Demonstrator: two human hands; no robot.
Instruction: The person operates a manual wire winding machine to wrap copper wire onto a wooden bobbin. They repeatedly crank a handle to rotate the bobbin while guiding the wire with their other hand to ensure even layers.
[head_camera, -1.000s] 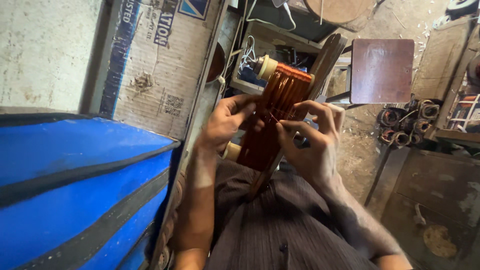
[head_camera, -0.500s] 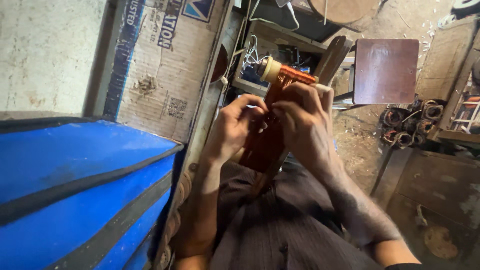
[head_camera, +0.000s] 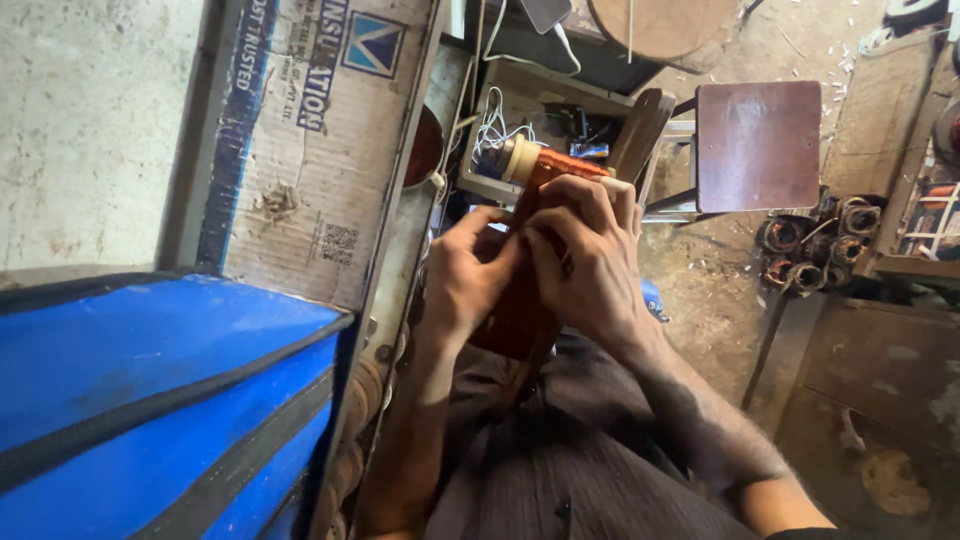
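Gripping a ribbed orange coil (head_camera: 520, 300), left hand (head_camera: 462, 285) and right hand (head_camera: 590, 265) close around it.

hands: two, the left hand (head_camera: 470, 280) and the right hand (head_camera: 590, 265)
orange wound coil block (head_camera: 525, 290): one, held between both hands
cardboard box (head_camera: 320, 150): one
blue bag (head_camera: 150, 400): one
small brown stool (head_camera: 758, 145): one
wire coils on the floor (head_camera: 815, 245): several, exact count unclear
round wooden disc (head_camera: 660, 22): one

I'm gripping a glossy reddish-brown coil block (head_camera: 520, 310) with a smooth cream plastic end (head_camera: 518, 158); beside me matt printed cardboard (head_camera: 320, 150) is fraying, and blue cloth (head_camera: 150, 390) is showing a soft sheen.
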